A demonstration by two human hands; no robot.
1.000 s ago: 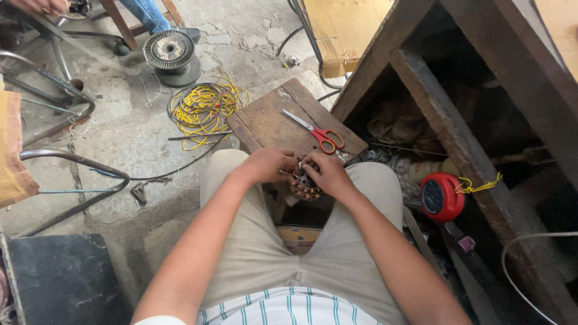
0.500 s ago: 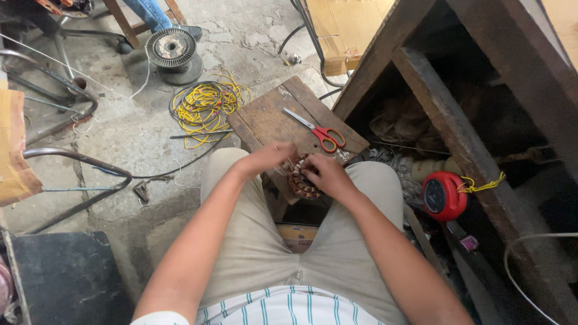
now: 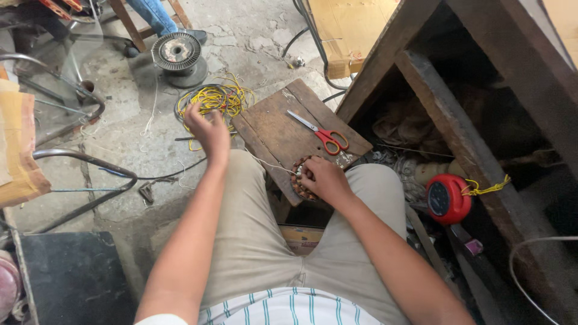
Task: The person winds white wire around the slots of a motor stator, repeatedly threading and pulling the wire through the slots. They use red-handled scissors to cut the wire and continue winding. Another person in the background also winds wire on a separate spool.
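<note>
The floor (image 3: 120,120) is cracked, stained grey concrete littered with scraps of wire, and a dark timber frame of heavy slanted beams (image 3: 457,78) fills the right side. A worn brown wooden board (image 3: 283,129) serves as the desk, lying flat just beyond the person's knees, with red-handled scissors (image 3: 322,133) resting open on it. The right hand (image 3: 322,179) is clenched around a round, copper-wound metal stator core (image 3: 299,180) at the board's near edge, between the knees. The left hand (image 3: 208,126) is raised off to the left, its fingers pinched on a thin pale thread (image 3: 265,161) that runs taut back to the core; just behind this hand a loose tangle of yellow wire (image 3: 220,97) lies on the floor. Farther back stands a round metal wire spool (image 3: 176,53) beside the feet of a wooden stool. A tan cardboard box (image 3: 346,30) sits at the top, another orange-brown carton (image 3: 18,144) at the left edge, and a small box (image 3: 298,236) shows under the legs. A round red cable reel with a dark face (image 3: 447,198) sits against the frame on the right, yellow cord tied to it.
</note>
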